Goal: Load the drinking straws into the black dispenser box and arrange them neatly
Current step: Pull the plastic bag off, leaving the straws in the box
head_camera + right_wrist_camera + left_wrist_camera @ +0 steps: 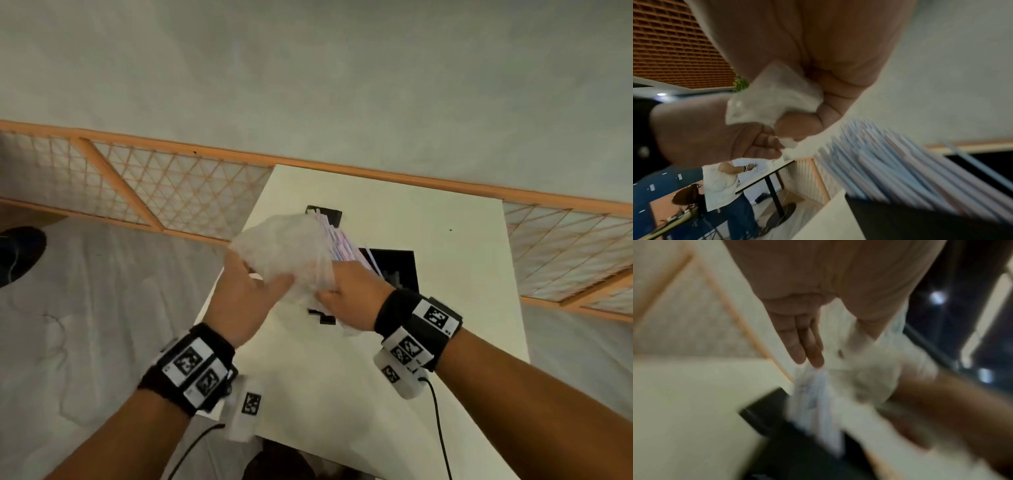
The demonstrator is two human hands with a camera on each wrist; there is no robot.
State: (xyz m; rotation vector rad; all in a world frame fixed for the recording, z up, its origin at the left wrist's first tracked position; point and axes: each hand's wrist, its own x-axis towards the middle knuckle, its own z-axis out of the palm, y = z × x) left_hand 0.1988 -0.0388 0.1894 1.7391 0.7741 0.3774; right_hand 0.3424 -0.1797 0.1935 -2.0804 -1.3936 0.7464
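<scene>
Both hands hold a crumpled clear plastic bag (284, 246) above the white table (445, 240). My left hand (270, 274) grips the bag's left side between thumb and fingers. My right hand (337, 291) is curled on the bag's near end (777, 97). A bundle of pale pink, blue and white straws (337, 243) sticks out of the bag's far side. In the right wrist view the straws (890, 170) slant down into the black dispenser box (900, 219). The box (399, 270) lies just beyond my right hand. The left wrist view is blurred.
A wooden lattice screen (171, 192) runs behind the table. A quilted grey surface (85, 325) lies to the left, with a dark shoe (20, 253) at its edge. A small black piece (322, 315) sits under my hands. Another person (721, 186) stands at a far table.
</scene>
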